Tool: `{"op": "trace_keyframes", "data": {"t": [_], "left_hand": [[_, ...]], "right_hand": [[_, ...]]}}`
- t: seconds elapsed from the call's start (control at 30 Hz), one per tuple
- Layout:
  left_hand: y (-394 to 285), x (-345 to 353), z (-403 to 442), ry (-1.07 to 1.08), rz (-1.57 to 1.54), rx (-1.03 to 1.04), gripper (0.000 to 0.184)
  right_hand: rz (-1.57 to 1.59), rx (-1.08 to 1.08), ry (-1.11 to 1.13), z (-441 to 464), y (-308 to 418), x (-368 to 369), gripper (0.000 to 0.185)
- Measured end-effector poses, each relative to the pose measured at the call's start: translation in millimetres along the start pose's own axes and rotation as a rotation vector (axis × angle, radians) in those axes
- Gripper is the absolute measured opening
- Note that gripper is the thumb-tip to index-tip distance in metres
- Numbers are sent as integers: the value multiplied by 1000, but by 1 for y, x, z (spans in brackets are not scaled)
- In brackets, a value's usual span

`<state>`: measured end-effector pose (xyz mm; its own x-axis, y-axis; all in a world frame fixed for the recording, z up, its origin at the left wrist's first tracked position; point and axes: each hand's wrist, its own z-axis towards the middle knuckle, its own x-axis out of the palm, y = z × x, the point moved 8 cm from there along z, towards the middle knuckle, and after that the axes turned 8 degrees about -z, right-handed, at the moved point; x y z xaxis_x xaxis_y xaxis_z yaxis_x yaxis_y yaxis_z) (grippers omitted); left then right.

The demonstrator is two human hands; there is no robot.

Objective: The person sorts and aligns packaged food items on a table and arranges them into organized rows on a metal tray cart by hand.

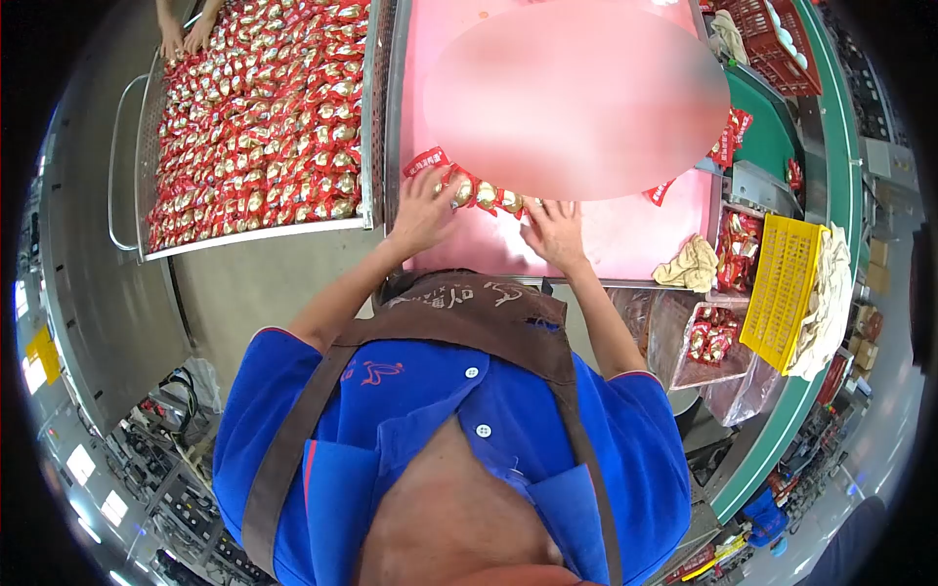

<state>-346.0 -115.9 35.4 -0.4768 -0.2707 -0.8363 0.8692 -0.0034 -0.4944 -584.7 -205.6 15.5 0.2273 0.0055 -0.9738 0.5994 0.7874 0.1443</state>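
Observation:
On the pink work surface [625, 239], a short row of red-and-gold wrapped packets [486, 195] lies between my hands. My left hand [425, 210] curls over the left end of the row, beside a red packet with white lettering. At the right end, my right hand [555, 234] presses in with bent fingers, so the row is held from both sides. A large blurred patch covers the surface beyond my hands and hides what lies there. A few more red packets [723, 146] show at its right edge.
At left stands a big metal-edged tray [293, 228] filled with rows of the same packets, with another person's hands [188, 39] at its far corner. To the right are a yellow basket [777, 283], a cloth [689, 264], a clear bin [684, 366] of packets and a red crate [772, 49].

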Motion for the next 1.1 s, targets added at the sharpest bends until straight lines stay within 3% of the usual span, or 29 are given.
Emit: {"op": "trace_keyframes", "data": {"t": [0.07,0.17,0.33,0.4,0.47,0.53,0.63,0.77,0.97,1.1], "left_hand": [[-28,22,0,186,119,221,72],[-12,57,24,317,249,57,74],[-6,54,31,156,157,111,65],[10,56,37,196,-134,32,61],[11,24,43,87,-32,95,54],[8,-37,52,48,31,78,52],[43,-135,48,-117,54,153,53],[149,-241,-4,-182,126,25,63],[373,-394,-154,-281,292,-180,56],[515,-479,-221,-251,424,-237,62]], "right_hand": [[-48,-1,5,15,9,11,63],[-115,43,1,37,11,21,67],[-128,38,159,53,3,28,61],[-129,-9,-83,59,9,12,62],[-101,78,6,71,16,-3,64],[-90,66,-101,94,45,-44,67],[-137,-24,-152,149,111,-76,70],[-50,-258,-207,238,248,-72,73],[66,-523,-182,356,535,13,70],[209,-611,-100,436,694,105,73]]}}
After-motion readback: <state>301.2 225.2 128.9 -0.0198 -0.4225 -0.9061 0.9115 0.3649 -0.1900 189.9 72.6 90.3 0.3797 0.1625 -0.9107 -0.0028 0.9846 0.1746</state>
